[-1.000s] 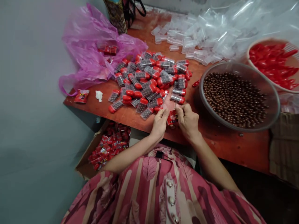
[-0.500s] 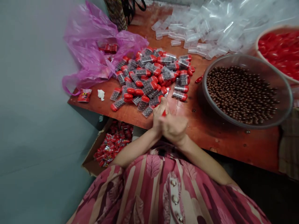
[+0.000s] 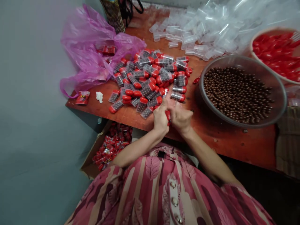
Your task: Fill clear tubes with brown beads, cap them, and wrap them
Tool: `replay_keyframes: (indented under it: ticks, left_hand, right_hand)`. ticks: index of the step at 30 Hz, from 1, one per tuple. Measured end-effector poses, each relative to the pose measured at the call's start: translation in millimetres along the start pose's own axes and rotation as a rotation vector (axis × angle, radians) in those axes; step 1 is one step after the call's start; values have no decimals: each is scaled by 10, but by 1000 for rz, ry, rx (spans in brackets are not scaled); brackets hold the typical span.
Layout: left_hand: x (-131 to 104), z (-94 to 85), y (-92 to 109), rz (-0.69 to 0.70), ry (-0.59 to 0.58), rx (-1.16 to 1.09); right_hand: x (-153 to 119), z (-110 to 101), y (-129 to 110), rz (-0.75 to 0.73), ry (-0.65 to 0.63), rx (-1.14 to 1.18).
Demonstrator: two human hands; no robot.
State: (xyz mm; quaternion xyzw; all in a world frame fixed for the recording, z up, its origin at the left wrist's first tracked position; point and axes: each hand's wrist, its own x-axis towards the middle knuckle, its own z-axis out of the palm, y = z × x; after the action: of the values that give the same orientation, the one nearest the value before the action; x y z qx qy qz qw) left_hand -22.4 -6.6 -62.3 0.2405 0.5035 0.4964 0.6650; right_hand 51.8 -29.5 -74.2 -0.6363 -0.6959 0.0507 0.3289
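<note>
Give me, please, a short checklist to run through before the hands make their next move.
1. Left hand on the red packet: ok.
2. Right hand gripping the packet: cannot tell, its fingers are blurred.
3. Brown balls inside the translucent bowl: ok.
4. No loose red cap outside the pink tub: not ok, one lies beside the bowl.
5. Every filled tube capped: cannot tell, they overlap.

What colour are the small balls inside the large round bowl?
Dark brown and shiny balls; best seen in the head view.
</note>
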Motion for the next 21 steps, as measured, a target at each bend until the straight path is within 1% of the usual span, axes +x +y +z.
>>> replay_keyframes:
  ticks: [2,4,5,7,9,10,12,15,18,19,21]
  left_hand:
    - [3,51,-2,59,-43,30]
    - [70,86,14,137,-155,174]
    - [129,101,25,193,-216,290]
    - [271,143,29,364,-295,560]
    - [407,217,-13,500,-356,817]
    - [462,265,-56,537,-393,928]
    - [543,373,-168,563,-477,1107]
    - [614,513,-326,610,-566,1247]
    - [642,589,-370,735,-593,1210]
    - [637,598,-355,769,-602,1170]
    - [592,577,-286,792,-633,1087]
  right_hand:
    - [-18,-11,165,165,27,51]
    - [-84,-71,298,322,-2,184]
    - [-132,-120,350,396,-41,260]
    - [-237,-240,438,530,-115,369]
    - [-324,-362,528,617,-129,393]
    - [-354,-414,574,642,-109,386]
    - [-391,-487,660,656,-64,360]
    - [-413,-514,747,637,-39,319]
    - [-431,-482,791,622,-23,244]
    - [-437,-469,798,613,-20,217]
    - [-445,-455,797,577,-40,166]
